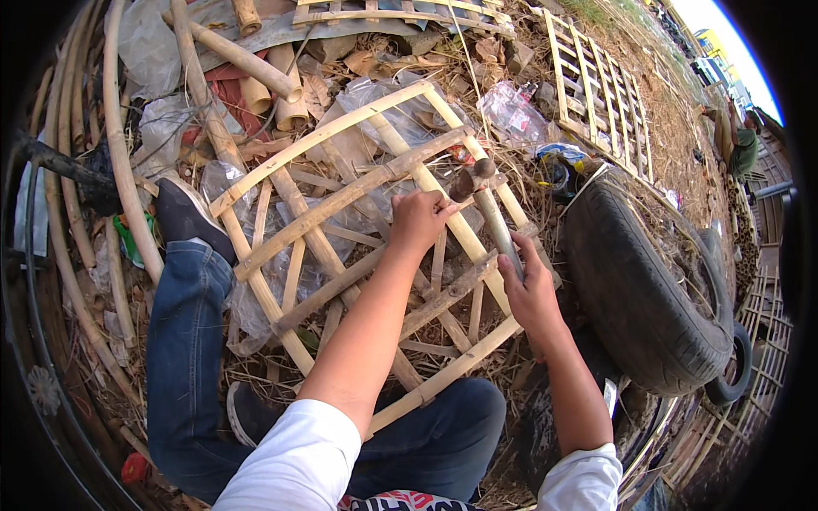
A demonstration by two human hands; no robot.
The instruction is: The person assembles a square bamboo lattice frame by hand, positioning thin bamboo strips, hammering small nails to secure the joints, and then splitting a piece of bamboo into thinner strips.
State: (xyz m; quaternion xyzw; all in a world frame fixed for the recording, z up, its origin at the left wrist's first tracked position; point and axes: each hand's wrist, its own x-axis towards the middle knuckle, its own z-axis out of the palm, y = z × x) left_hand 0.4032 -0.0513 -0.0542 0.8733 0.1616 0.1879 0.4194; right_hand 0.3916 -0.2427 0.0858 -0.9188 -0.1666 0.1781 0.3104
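Near right: tilted rubber tyre (pixel 639 294), black and finely grooved on the tread, with dry stalks (pixel 656 238) lodged inside its ring; just beyond, on the right, a thinner black ring (pixel 731 372). Far of centre: crumpled, transparent plastic bag (pixel 515 115), lying on straw; contents too unclear to tell.

At centre: openwork bamboo frame (pixel 341 212), roughly box-shaped, lying between the bent legs and over straw and crumpled plastic film. Built of flat, pale split slats along the rims and rounder, browner, knotted sticks across; thin diagonal strips visible through the gaps.

Right hand (pixel 530 285): fingers wrapped around the pale, smooth, rod-like handle of a hammer (pixel 497 220), above the frame's right side; hammer head dark, rusty brown, blunt and cylindrical, at the far end. Left hand (pixel 417 223): over the middle of the frame, just beside the hammer head, with fingers curled in toward the thumb; impossible to tell whether gripping anything.

Left: long, smooth, curved bamboo poles (pixel 123 153), roughly side by side. Far left: short, hollow bamboo tubes (pixel 247 64), cut square. Far right: slatted panel (pixel 596 85) of pale strips in a regular grid, lying on dry, brown ground (pixel 673 119).
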